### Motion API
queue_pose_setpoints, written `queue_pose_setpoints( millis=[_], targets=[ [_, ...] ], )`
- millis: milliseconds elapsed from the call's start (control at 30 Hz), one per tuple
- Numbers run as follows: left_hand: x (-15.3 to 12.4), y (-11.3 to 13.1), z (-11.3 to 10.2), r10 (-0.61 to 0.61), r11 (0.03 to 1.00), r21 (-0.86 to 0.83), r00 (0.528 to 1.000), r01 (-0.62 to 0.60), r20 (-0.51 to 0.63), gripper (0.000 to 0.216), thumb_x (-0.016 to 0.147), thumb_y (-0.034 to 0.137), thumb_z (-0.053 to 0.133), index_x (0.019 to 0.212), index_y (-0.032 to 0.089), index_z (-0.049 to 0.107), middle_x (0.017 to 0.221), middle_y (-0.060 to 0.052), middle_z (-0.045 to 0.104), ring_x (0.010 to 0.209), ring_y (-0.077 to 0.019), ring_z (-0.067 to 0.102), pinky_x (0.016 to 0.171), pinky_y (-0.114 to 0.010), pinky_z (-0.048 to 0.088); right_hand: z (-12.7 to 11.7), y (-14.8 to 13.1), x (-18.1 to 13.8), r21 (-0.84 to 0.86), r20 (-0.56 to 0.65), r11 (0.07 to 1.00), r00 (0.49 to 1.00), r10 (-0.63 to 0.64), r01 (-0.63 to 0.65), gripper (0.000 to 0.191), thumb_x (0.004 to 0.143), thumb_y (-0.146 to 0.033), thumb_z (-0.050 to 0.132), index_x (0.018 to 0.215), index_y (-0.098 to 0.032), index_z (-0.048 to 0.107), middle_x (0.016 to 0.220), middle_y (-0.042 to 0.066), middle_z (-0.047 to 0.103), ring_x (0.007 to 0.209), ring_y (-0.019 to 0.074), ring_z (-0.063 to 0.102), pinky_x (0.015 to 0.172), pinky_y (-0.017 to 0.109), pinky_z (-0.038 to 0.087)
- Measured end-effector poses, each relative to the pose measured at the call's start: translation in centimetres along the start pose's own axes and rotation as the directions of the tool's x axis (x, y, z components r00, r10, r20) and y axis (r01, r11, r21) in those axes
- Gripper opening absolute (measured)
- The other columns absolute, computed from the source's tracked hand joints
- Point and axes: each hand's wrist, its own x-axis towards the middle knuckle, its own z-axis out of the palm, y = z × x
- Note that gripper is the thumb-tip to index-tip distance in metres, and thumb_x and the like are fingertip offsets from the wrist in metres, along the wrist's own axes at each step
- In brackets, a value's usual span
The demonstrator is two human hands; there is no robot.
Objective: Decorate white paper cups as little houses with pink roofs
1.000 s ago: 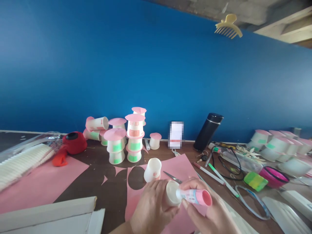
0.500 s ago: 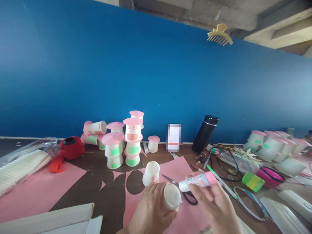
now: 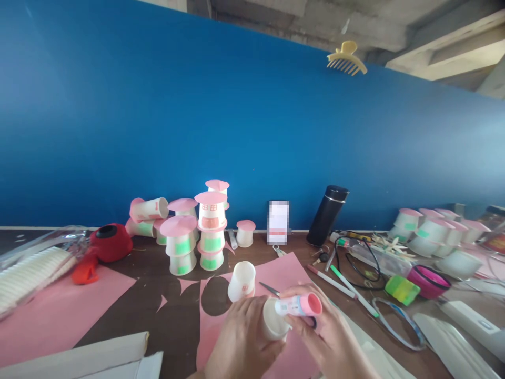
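Note:
My left hand (image 3: 246, 331) is wrapped round a white paper cup (image 3: 273, 323), tilted with its round end up. In my right hand (image 3: 315, 323) is a glue stick (image 3: 294, 305) with a pink base, its white end touching or just over the cup's rim; the exact contact is hidden. A second paper cup (image 3: 241, 281) with a red drawing stands just beyond my left hand. Under the hands lies a pink paper sheet (image 3: 276, 271) with a round cutout. Scissors (image 3: 269, 288) rest on it, partly covered by my right hand.
Stacked cups with pink paper discs (image 3: 179, 226) stand at the back left, more cups (image 3: 432, 231) at the far right. A black bottle (image 3: 328, 216) leans near the blue partition (image 3: 252, 116). Markers (image 3: 354, 290) and a pink tape roll (image 3: 428, 281) lie right; a red pouch (image 3: 112, 243) sits left.
My right hand has moved left with the glue stick, bringing its white end from beside the cup to the cup's rim. My left hand still holds the cup.

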Motion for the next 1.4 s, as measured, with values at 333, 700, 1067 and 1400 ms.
queue_pose_setpoints(
  millis=[333,700,1067,1400],
  targets=[
    [-0.2,-0.7,0.3,-0.026,0.999,0.028,0.999,0.026,-0.022,0.048,0.066,0.019,0.067,0.114,0.021,0.055,0.104,-0.008,0.07,0.098,-0.0294,0.064,0.091,-0.053,0.052,-1.1,3.6,0.3,0.473,-0.364,0.863,0.853,0.373,-0.176,0.049,0.084,-0.044,0.068,0.127,-0.024,0.054,0.11,0.006,0.071,0.102,0.0215,0.067,0.083,0.026,0.056],
    [0.0,-0.3,0.1,0.014,1.0,-0.009,1.0,-0.014,0.006,0.047,0.07,0.016,0.065,0.116,0.021,0.054,0.106,-0.009,0.069,0.099,-0.0287,0.064,0.091,-0.052,0.051,1.5,0.2,-0.5,0.127,-0.104,0.988,0.992,-0.075,0.088,0.021,0.086,-0.03,0.065,0.107,-0.026,0.065,0.106,0.006,0.07,0.099,0.0237,0.067,0.087,0.035,0.055],
    [-0.5,-1.3,1.4,0.133,0.99,0.072,0.982,-0.124,-0.138,0.05,0.068,0.007,0.058,0.116,0.02,0.049,0.104,-0.009,0.069,0.098,-0.0274,0.065,0.09,-0.053,0.052,1.9,-0.9,0.4,-0.414,0.044,0.827,0.916,-0.399,0.38,0.05,0.084,-0.005,0.05,0.13,-0.027,0.046,0.109,0.008,0.069,0.095,0.0244,0.062,0.097,0.059,0.042],
    [-0.2,-0.4,0.3,0.017,1.0,0.002,0.998,-0.017,-0.064,0.053,0.067,0.018,0.069,0.117,0.021,0.052,0.102,-0.007,0.069,0.095,-0.0272,0.064,0.091,-0.051,0.052,1.7,1.0,-0.7,-0.267,-0.147,0.942,0.958,-0.247,0.202,0.028,0.095,-0.028,0.05,0.122,-0.027,0.048,0.115,0.009,0.064,0.108,0.0248,0.062,0.095,0.044,0.05]
  ],
)
